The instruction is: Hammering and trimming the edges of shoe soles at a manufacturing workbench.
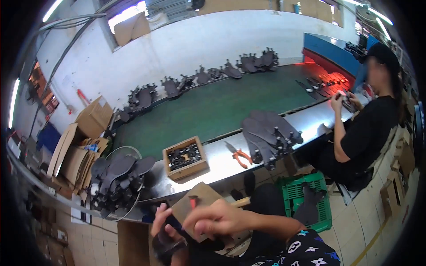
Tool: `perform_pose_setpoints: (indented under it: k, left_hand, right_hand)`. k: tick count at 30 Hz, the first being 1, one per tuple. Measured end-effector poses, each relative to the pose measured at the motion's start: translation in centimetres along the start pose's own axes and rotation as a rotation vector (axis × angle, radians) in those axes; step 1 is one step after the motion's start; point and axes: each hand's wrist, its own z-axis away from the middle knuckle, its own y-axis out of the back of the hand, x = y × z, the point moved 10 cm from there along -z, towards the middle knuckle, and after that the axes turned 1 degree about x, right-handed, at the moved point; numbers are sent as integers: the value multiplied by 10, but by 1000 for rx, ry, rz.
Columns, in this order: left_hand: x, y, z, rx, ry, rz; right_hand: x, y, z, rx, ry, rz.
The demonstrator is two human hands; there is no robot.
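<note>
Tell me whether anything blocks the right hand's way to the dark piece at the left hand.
Nothing visible stands between the right hand and the dark piece at the left hand. The tan board shows beyond the hands, outside that gap. Exact depth is hard to tell.

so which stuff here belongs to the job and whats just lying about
Likely the job: brown board by the right hand; small black parts in the wooden box; dark flat pieces on the bench; orange-handled pliers

Probably just lying about: cardboard heaped at left; cardboard sheet at the window
</note>
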Motion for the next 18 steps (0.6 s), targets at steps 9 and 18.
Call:
perform_pose_setpoints:
  k: [9,18]
  left_hand:
    - [-84,-15,43,-5,714,607]
    - [-110,-92,-18,-203,171,-380]
  right_hand:
    - [146,58,128,361,-440,1207]
    - [95,56,309,1294,-443,222]
